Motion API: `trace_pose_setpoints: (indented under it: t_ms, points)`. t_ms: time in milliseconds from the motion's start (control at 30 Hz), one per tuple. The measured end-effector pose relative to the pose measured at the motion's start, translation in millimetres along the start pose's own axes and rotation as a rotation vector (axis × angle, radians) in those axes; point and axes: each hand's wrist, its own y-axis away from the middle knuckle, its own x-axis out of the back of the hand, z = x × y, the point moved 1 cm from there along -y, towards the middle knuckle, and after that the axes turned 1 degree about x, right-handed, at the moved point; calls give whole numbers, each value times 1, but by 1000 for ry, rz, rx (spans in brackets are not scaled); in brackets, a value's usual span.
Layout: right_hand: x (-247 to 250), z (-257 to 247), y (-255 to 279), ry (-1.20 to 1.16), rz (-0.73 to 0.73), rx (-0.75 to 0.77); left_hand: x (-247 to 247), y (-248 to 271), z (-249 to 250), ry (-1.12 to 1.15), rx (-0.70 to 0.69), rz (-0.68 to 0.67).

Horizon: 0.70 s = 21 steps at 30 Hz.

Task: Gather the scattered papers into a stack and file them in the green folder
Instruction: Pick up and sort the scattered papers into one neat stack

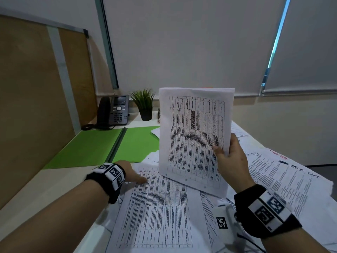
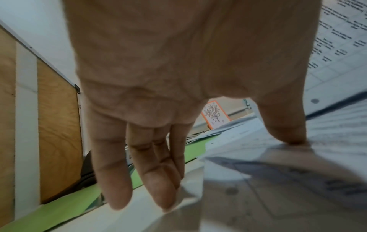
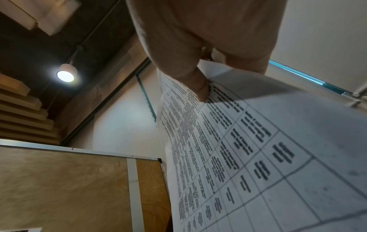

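Note:
My right hand (image 1: 225, 154) pinches a printed table sheet (image 1: 195, 136) by its right edge and holds it upright over the desk; the thumb (image 3: 200, 87) presses its printed face (image 3: 248, 157). My left hand (image 1: 135, 175) rests with straight fingers (image 2: 139, 180) at the top left corner of another table sheet (image 1: 160, 207) lying flat, its thumb (image 2: 288, 131) touching the paper. The green folder (image 1: 94, 147) lies open at the back left, its green edge (image 2: 65, 208) just beyond my left fingers. More sheets (image 1: 284, 178) lie scattered to the right.
A desk phone (image 1: 115, 111) and a small potted plant (image 1: 144, 105) stand behind the folder. A wooden partition (image 1: 32, 99) borders the desk's left side. An orange-framed flower card (image 2: 215, 115) stands at the back. Bare desk (image 1: 45, 189) shows at the near left.

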Motion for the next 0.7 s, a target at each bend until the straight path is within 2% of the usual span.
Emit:
trace_pose_setpoints:
  t_ms: [233, 367, 533, 700]
  points:
    - [1, 4, -1, 12, 27, 7, -6, -2, 4, 226, -46, 75]
    - [2, 6, -2, 9, 50, 10, -2, 2, 5, 374, -76, 187]
    - [11, 7, -4, -15, 119, 17, 7, 8, 0, 562, -207, 313]
    - [28, 6, -11, -61, 247, 80, 24, 25, -7, 895, -254, 458]
